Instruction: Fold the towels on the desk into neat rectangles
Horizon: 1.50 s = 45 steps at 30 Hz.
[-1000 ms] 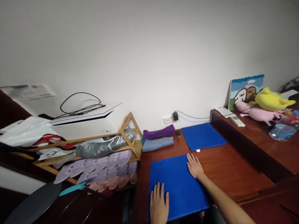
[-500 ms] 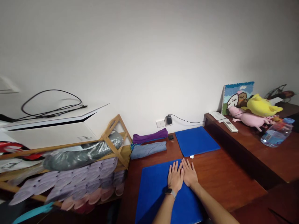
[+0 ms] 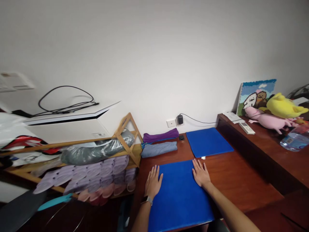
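Note:
A large blue mat [image 3: 180,196] lies flat on the brown wooden table [image 3: 231,180]. My left hand [image 3: 154,182], with a watch on its wrist, rests flat at the mat's left edge, fingers extended. At the upper right edge of the mat my right hand [image 3: 201,174] lies palm down, its fingers spread. Neither hand holds anything. Farther back is a smaller blue mat [image 3: 209,142], with a small white tag [image 3: 203,158] at its front edge. To its left lie a folded purple cloth [image 3: 161,135] and a folded grey-blue cloth [image 3: 159,149].
A wooden rack [image 3: 129,148] with purple and pink slippers [image 3: 96,170] stands at the left, a white box [image 3: 72,130] on top. At the right, a raised surface holds a remote [image 3: 247,128], plush toys [image 3: 267,120] and a bottle [image 3: 293,140]. A plug [image 3: 180,119] sits in the wall.
My hands have moved apart, my left hand going from the mat's middle to its left edge. The camera view has shifted, so the surroundings appear slightly farther right and higher.

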Available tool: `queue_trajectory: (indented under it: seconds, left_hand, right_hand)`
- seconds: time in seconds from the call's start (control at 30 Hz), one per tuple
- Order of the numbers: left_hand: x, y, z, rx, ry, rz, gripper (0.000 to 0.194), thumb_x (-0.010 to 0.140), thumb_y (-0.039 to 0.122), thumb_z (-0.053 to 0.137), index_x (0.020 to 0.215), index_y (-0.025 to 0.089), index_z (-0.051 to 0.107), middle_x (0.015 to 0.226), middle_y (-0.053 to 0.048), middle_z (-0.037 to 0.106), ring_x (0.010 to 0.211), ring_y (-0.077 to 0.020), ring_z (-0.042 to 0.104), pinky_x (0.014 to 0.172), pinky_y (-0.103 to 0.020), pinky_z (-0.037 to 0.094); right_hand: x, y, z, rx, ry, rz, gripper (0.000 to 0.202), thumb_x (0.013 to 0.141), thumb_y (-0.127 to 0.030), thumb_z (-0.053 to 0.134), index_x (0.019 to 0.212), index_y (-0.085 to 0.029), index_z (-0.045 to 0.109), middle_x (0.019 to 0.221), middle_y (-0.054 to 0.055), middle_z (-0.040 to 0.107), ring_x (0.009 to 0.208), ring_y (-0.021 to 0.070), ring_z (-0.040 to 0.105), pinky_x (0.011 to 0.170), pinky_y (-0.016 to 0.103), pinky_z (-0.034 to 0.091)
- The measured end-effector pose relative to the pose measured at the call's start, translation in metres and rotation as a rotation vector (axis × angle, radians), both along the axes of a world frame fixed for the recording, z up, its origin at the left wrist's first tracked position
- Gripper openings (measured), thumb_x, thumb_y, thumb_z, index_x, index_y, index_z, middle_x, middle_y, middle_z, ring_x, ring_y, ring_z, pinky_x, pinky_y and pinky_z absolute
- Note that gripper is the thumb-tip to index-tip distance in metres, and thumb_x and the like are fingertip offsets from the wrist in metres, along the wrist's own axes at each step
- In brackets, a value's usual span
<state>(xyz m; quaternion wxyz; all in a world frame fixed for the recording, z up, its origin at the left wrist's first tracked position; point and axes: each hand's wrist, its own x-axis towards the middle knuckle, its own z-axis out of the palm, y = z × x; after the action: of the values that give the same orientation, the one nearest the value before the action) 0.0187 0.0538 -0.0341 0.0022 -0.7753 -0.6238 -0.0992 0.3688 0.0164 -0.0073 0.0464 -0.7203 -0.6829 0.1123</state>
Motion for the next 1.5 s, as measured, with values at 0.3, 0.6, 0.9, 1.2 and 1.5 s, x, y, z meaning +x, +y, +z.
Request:
queue_trajectory:
  seconds: [0.3,0.6,0.9,1.2,1.5]
  left_hand:
    - [0.01,-0.006,0.003,0.011,-0.029,0.01,0.066,0.108,0.053,0.025,0.165,0.02,0.032,0.171,-0.01,0.032,0.159,-0.0272,0.027,0.129,-0.05,0.028]
    - [0.009,-0.006,0.009,-0.018,0.011,0.034,0.066,0.107,0.052,0.025,0.164,0.019,0.033,0.172,-0.01,0.031,0.159,-0.0266,0.027,0.129,-0.048,0.026]
    - [0.138,-0.013,0.032,0.028,-0.067,-0.227,0.065,0.109,0.046,0.02,0.166,0.016,0.026,0.171,-0.008,0.031,0.16,-0.0219,0.025,0.132,-0.046,0.022]
    - [0.206,-0.01,0.009,-0.105,-0.119,-0.251,0.065,0.109,0.05,0.019,0.167,0.021,0.023,0.172,-0.007,0.028,0.161,-0.0238,0.022,0.132,-0.049,0.021]
    - [0.022,0.006,0.014,-0.05,0.021,0.079,0.07,0.108,0.052,0.018,0.165,0.014,0.029,0.171,-0.012,0.031,0.16,-0.0264,0.025,0.13,-0.049,0.025]
  right_hand:
    - [-0.007,0.007,-0.007,0.011,-0.053,-0.023,0.066,0.106,-0.039,0.017,0.168,-0.018,0.021,0.174,0.002,0.021,0.162,0.0235,0.016,0.131,0.049,0.01]
    - [-0.009,0.004,-0.008,0.022,-0.001,-0.018,0.066,0.107,-0.04,0.015,0.168,-0.017,0.016,0.174,0.002,0.019,0.162,0.022,0.013,0.131,0.048,0.009]
    - [-0.008,0.004,-0.005,0.013,0.021,-0.021,0.066,0.106,-0.04,0.016,0.168,-0.017,0.014,0.175,0.002,0.014,0.163,0.021,0.01,0.131,0.046,0.006]
    - [-0.007,0.006,-0.007,0.003,0.024,-0.006,0.067,0.103,-0.033,0.02,0.168,-0.015,0.015,0.175,0.004,0.012,0.163,0.0201,0.008,0.131,0.045,0.004]
    - [-0.008,0.006,-0.008,-0.008,0.037,-0.04,0.069,0.106,-0.045,0.012,0.168,-0.015,0.009,0.176,0.002,0.01,0.163,0.0181,0.007,0.131,0.044,0.002]
